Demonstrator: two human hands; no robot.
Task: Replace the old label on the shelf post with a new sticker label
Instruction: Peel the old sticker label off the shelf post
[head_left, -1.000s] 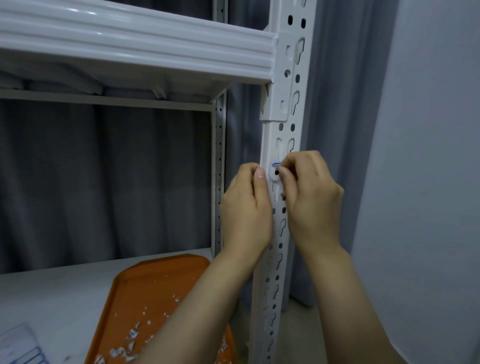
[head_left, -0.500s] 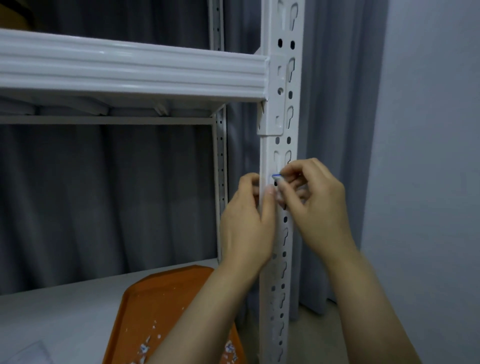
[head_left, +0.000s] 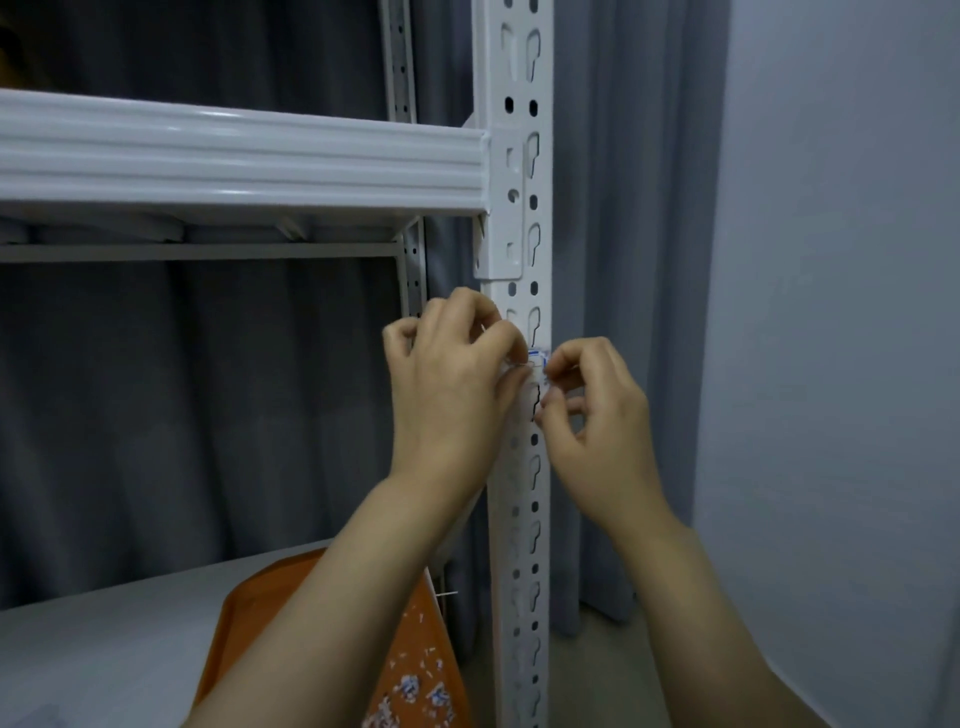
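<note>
While both hands sit up against the shelf post (head_left: 519, 525), the label (head_left: 538, 357), a small white bit w/ a blue border, shows in the narrow gap between the two sets of fingertips, on the post's front face just below the beam bracket (head_left: 501, 208).

Left hand (head_left: 452, 384): fingers curled, thumb & index (head_left: 511, 349) closed together on the label's left edge; other fingers bunched above and behind. Right hand (head_left: 597, 410): thumb & index tip (head_left: 560, 359) pinched on the label's right edge, the remaining fingers curled loosely just below, near the post's slots. Can't tell how much of the label is stuck down vs. lifted, as the fingertips cover most of it.

Above the fingers: white shelf beam (head_left: 234, 156) running off to the left. Well below the fingers, under the left forearm: orange tray (head_left: 415, 639) on the lower shelf board (head_left: 104, 649), w/ paper scraps (head_left: 410, 693) scattered in it. Behind the fingers: grey curtain (head_left: 208, 415). To the right of the right-hand fingers: pale wall (head_left: 831, 312).
</note>
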